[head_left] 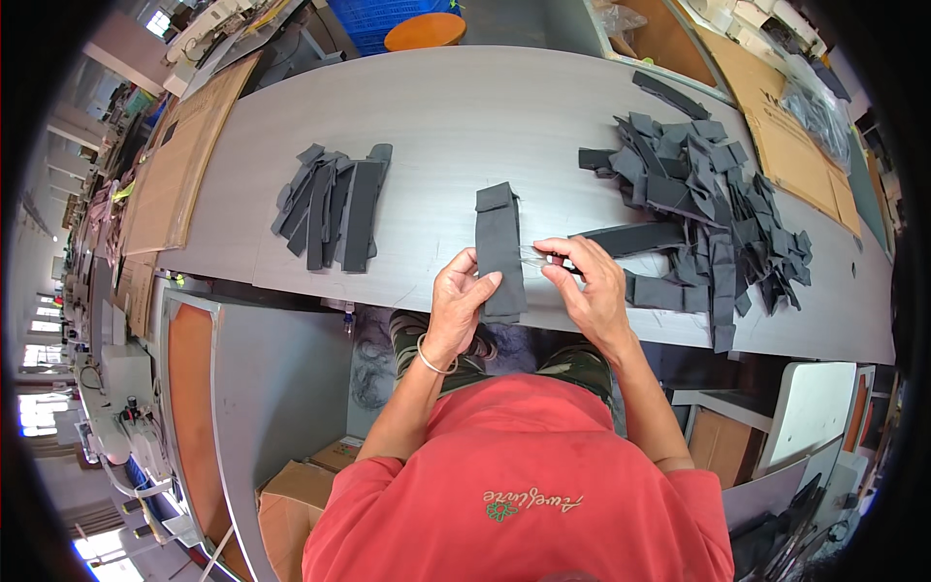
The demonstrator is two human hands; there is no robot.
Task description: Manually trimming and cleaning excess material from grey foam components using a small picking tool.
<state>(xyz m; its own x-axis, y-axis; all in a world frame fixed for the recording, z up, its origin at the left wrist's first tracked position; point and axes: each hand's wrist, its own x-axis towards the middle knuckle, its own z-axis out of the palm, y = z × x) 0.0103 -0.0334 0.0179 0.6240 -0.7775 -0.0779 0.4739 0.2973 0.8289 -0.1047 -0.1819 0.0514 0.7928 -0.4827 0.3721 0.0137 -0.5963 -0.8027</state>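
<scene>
My left hand (460,299) pinches a dark grey fabric strip (499,238) between thumb and fingers, near its lower half. The strip stands lengthwise away from me, with a folded band at its far end. In my right hand (590,291) is a small pair of thread snips (535,257), its metal tips close to the strip's right edge. Whether the blades touch the cloth I cannot tell. To the right lies a large loose heap of similar dark strips (679,184). A smaller, neater pile of strips (330,209) rests on the left.
Everything lies on a grey worktable (427,116) whose near edge runs in front of me. Cardboard sheets (189,165) flank it at left and right. Beyond the far edge are a blue crate (373,24) and a round orange stool top (425,32). A grey cabinet (276,378) stands below left.
</scene>
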